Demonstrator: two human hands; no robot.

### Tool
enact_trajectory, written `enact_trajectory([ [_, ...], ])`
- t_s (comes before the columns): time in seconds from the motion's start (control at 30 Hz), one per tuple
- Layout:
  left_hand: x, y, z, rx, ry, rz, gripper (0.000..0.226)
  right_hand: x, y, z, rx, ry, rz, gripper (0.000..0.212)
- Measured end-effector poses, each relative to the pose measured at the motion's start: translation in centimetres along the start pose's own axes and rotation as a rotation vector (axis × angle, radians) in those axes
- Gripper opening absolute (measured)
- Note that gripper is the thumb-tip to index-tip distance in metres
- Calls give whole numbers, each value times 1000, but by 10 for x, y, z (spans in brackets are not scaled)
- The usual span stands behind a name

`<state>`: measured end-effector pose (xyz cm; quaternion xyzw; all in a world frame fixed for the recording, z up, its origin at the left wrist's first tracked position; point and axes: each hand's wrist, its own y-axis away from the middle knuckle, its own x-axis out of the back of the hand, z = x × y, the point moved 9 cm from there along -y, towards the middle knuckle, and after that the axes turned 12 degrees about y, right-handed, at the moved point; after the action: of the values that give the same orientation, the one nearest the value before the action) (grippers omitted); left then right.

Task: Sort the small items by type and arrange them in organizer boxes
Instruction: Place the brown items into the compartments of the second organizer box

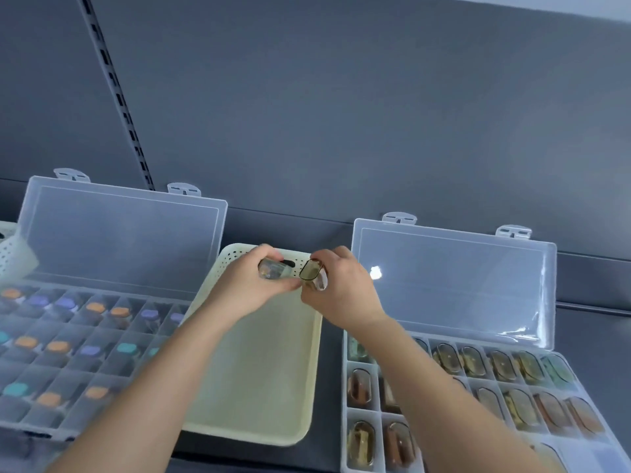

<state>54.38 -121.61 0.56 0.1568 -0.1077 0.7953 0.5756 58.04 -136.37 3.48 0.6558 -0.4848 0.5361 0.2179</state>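
Observation:
Above the far end of a cream perforated tray [259,387], my left hand [249,285] grips a small clear oval case [271,269] with greenish contents. My right hand [341,288] holds a second clear oval case [312,273] with a brownish tint, tilted so its open end faces me. The two cases almost touch. On the left lies an open organizer box [68,353] whose compartments hold small orange, purple and teal capped items. On the right, another open organizer box [495,387] holds several amber, brown and green oval cases; my right forearm covers part of it.
Both box lids stand upright against the grey back panel [341,114]. A white perforated basket [13,254] sits at the far left edge. The boxes and tray lie on a dark grey shelf [331,370].

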Motion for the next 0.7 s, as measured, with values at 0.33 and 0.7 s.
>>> enact_trajectory([
  [0.33, -99, 91, 59, -17, 155, -280, 49, 78, 109, 93, -26, -180, 148, 46],
  [0.7, -223, 184, 107, -201, -134, -194, 42, 129, 224, 206, -128, -241, 112, 41],
])
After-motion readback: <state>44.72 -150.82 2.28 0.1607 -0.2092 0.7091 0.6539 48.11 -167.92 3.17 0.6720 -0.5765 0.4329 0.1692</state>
